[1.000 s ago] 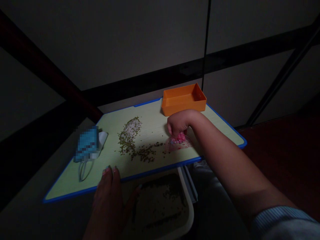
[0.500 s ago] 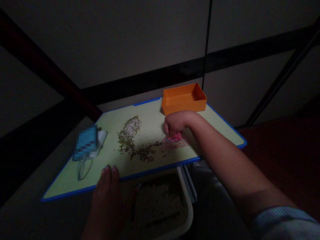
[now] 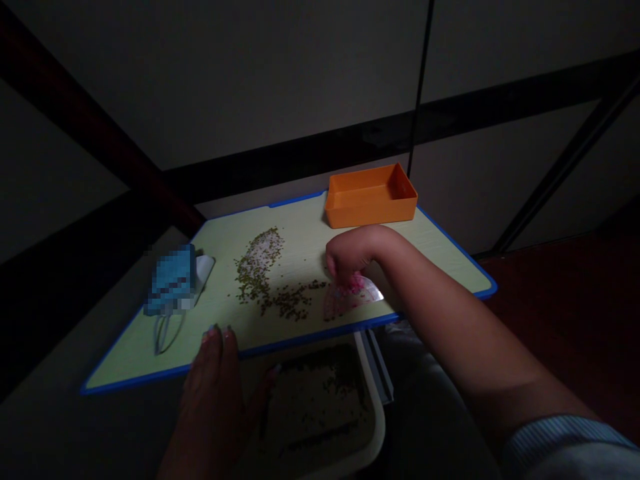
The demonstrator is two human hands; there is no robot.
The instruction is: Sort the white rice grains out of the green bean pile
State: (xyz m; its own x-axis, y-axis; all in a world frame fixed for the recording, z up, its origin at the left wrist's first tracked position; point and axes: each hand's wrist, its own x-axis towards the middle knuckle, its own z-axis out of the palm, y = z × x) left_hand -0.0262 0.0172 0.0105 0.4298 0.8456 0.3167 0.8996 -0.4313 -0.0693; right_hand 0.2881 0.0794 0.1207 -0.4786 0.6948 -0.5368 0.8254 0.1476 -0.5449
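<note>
My right hand (image 3: 353, 252) is bent down at the wrist, its fingers closed on a see-through half-round protractor (image 3: 345, 303) with pink marks and a pink cluster at the grip. The protractor touches the pale yellow board (image 3: 210, 340), just right of some dark seeds (image 3: 287, 303). Farther left on the board lies a heap of mixed white and greenish grains (image 3: 257, 263). My left hand (image 3: 213, 393) rests over the board's near edge, fingers stretched out and thumb apart; nothing shows in it. Shadow hides part of the thumb.
An orange open box (image 3: 370, 207) stands at the board's back right. On the left lies a blurred blue item (image 3: 173, 280) with a cord loop. Below the near edge is a pale-rimmed tub (image 3: 377, 427) with dark bits inside. A panelled wall (image 3: 300, 87) rises behind.
My right hand has shifted slightly left and down with the protractor, which has tilted and now catches light at its right end. The left hand stays at the board's edge.
</note>
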